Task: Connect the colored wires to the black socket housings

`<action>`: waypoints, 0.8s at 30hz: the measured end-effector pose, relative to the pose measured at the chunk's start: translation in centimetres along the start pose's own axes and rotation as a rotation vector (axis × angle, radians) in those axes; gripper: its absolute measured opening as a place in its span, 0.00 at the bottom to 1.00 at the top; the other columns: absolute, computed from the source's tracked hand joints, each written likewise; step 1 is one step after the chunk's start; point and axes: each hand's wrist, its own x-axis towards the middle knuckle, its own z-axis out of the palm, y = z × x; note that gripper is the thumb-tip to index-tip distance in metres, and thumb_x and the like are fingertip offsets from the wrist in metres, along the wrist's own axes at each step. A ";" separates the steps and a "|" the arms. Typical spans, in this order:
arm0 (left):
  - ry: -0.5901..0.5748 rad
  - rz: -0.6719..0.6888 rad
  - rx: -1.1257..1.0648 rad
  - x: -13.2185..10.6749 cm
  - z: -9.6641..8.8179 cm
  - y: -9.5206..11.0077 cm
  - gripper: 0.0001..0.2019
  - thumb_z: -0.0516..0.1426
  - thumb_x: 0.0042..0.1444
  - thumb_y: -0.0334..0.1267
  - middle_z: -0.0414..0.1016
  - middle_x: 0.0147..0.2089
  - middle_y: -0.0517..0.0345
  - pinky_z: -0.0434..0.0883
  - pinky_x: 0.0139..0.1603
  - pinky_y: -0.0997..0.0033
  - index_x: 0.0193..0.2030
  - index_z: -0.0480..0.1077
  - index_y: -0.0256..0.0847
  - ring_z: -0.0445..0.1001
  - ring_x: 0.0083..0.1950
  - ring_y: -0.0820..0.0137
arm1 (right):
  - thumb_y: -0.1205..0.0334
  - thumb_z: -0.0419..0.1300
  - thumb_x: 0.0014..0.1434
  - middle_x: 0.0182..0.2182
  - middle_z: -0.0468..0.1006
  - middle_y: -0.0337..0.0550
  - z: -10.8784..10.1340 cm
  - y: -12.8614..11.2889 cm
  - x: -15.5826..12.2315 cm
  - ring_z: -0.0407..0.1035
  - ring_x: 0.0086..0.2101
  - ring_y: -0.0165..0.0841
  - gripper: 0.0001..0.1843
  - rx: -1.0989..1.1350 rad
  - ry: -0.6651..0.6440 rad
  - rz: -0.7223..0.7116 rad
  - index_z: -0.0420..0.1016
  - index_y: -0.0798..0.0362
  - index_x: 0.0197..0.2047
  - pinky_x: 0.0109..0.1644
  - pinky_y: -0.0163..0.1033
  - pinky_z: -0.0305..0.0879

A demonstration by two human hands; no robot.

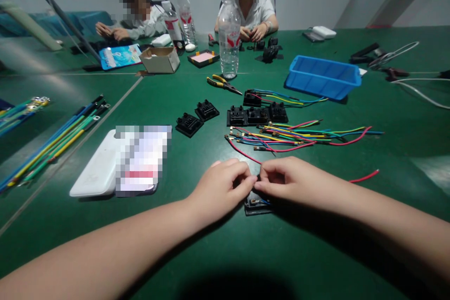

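My left hand point(227, 180) and my right hand point(283, 178) meet fingertip to fingertip, both pinched, over a black plastic socket part point(258, 208) lying on the table. What sits between the fingertips is too small and covered to make out. Under my right hand a short blue wire with a metal terminal shows on the socket part. A red wire end point(365, 177) comes out from behind my right forearm; its other end is hidden. Just beyond my hands lies a loose bunch of coloured wires point(295, 138) with metal terminals.
Black socket parts point(237, 115) stand behind the wires, two more point(190, 124) left. Pliers point(225, 84), a plastic bottle point(229, 37) and a blue bin point(323, 77) stand farther back. Left are a phone point(140, 164), a white case point(96, 164) and wire bundles point(63, 143). Two people sit opposite.
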 end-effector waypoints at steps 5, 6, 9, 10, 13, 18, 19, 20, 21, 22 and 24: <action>-0.008 0.005 0.013 -0.2 0.1 -0.1 0.13 0.51 0.65 0.40 0.69 0.31 0.63 0.58 0.40 0.67 0.29 0.65 0.40 0.67 0.37 0.70 | 0.49 0.55 0.59 0.22 0.66 0.35 -0.4 -0.3 -0.1 0.59 0.25 0.29 0.16 -0.032 -0.028 0.011 0.64 0.51 0.27 0.28 0.36 0.50; -0.007 0.006 0.017 -0.2 0.1 -0.2 0.13 0.51 0.65 0.40 0.69 0.31 0.63 0.58 0.40 0.67 0.29 0.65 0.40 0.67 0.36 0.70 | 0.49 0.54 0.60 0.23 0.66 0.35 -0.5 -0.3 -0.1 0.59 0.25 0.29 0.16 -0.029 -0.040 0.010 0.64 0.51 0.27 0.28 0.36 0.50; 0.001 0.007 0.026 -0.2 0.2 -0.3 0.13 0.53 0.64 0.42 0.70 0.31 0.64 0.57 0.40 0.67 0.30 0.66 0.40 0.68 0.36 0.70 | 0.50 0.53 0.61 0.24 0.67 0.36 -0.6 -0.3 -0.2 0.60 0.27 0.30 0.16 -0.066 -0.042 -0.027 0.63 0.51 0.27 0.30 0.36 0.52; -0.004 0.010 0.021 -0.2 0.2 -0.3 0.12 0.54 0.64 0.43 0.71 0.31 0.64 0.57 0.40 0.67 0.30 0.66 0.40 0.68 0.36 0.70 | 0.51 0.53 0.62 0.25 0.68 0.37 -0.5 -0.2 -0.3 0.60 0.28 0.30 0.16 -0.089 -0.032 -0.049 0.63 0.51 0.28 0.31 0.37 0.52; -0.023 0.006 0.000 -0.1 0.1 -0.4 0.13 0.55 0.63 0.44 0.71 0.31 0.65 0.56 0.39 0.68 0.30 0.67 0.40 0.68 0.36 0.71 | 0.53 0.53 0.63 0.28 0.68 0.38 -0.4 0.0 -0.5 0.60 0.30 0.31 0.13 -0.127 -0.019 -0.101 0.63 0.52 0.29 0.34 0.37 0.53; -0.040 0.010 0.017 0.0 -0.1 -0.4 0.13 0.54 0.64 0.43 0.70 0.32 0.65 0.56 0.39 0.68 0.30 0.67 0.40 0.68 0.36 0.71 | 0.56 0.52 0.64 0.29 0.67 0.37 -0.6 0.3 -0.6 0.60 0.30 0.31 0.11 -0.034 -0.072 -0.093 0.64 0.51 0.31 0.35 0.37 0.56; -0.039 0.016 0.024 0.1 -0.1 -0.4 0.13 0.54 0.64 0.43 0.70 0.32 0.64 0.56 0.39 0.68 0.30 0.67 0.40 0.67 0.36 0.71 | 0.56 0.51 0.64 0.28 0.67 0.37 -0.7 0.3 -0.5 0.60 0.30 0.30 0.11 -0.017 -0.079 -0.089 0.64 0.51 0.31 0.35 0.37 0.56; -0.038 0.026 0.029 0.1 -0.1 -0.5 0.13 0.53 0.65 0.43 0.69 0.32 0.64 0.56 0.39 0.68 0.30 0.66 0.40 0.67 0.36 0.71 | 0.56 0.51 0.64 0.28 0.67 0.37 -0.7 0.3 -0.5 0.60 0.30 0.31 0.11 -0.003 -0.086 -0.084 0.64 0.51 0.31 0.34 0.37 0.56; -0.035 0.034 0.034 0.1 -0.1 -0.5 0.14 0.51 0.65 0.43 0.69 0.31 0.64 0.56 0.39 0.68 0.30 0.66 0.40 0.67 0.36 0.71 | 0.56 0.52 0.63 0.28 0.67 0.37 -0.7 0.3 -0.4 0.60 0.30 0.31 0.11 0.011 -0.095 -0.076 0.64 0.51 0.30 0.34 0.37 0.56; -0.030 0.042 0.038 0.1 -0.1 -0.5 0.14 0.50 0.66 0.43 0.68 0.31 0.63 0.56 0.39 0.68 0.30 0.65 0.40 0.67 0.36 0.71 | 0.56 0.52 0.63 0.27 0.67 0.37 -0.7 0.3 -0.3 0.60 0.29 0.31 0.11 0.028 -0.106 -0.062 0.64 0.51 0.30 0.33 0.37 0.56; -0.017 0.046 0.042 0.1 0.0 -0.6 0.16 0.48 0.67 0.42 0.67 0.31 0.63 0.57 0.38 0.68 0.30 0.65 0.39 0.66 0.36 0.70 | 0.56 0.53 0.61 0.26 0.66 0.36 -0.7 0.3 -0.1 0.59 0.28 0.30 0.10 0.065 -0.125 -0.021 0.64 0.51 0.30 0.31 0.36 0.55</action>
